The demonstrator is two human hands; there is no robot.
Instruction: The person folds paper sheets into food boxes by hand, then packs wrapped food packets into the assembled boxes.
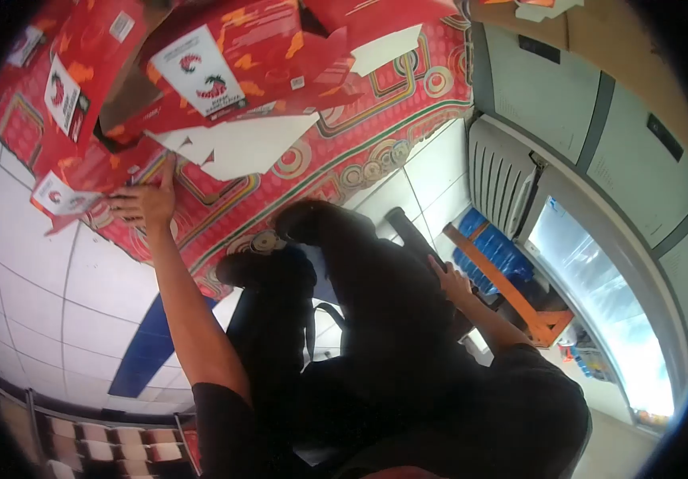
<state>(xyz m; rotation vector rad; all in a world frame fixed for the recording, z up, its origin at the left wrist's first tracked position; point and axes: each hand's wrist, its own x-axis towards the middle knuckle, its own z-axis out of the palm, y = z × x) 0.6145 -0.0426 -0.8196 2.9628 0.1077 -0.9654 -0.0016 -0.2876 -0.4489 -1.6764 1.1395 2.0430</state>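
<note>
My left hand (146, 204) reaches to the patterned red mat (288, 164), its fingers spread beside a red printed carton (72, 191) with a white label. Several more red cartons (200, 76) lie partly folded on the mat, with white inner flaps (248, 144) showing. On the right, my right hand (452, 283) is beside my dark-clothed leg, near the lower end of a dark bar-shaped object (414, 235). Its fingers are partly hidden, and whether they grip the bar cannot be made out.
A blue water bottle (483, 251) lies behind an orange wooden bar (495, 279). A glass-door cooler (599, 295) and grey cabinets (543, 104) line the right side. White floor tiles (24, 263) spread at left, with a dark blue strip (146, 351).
</note>
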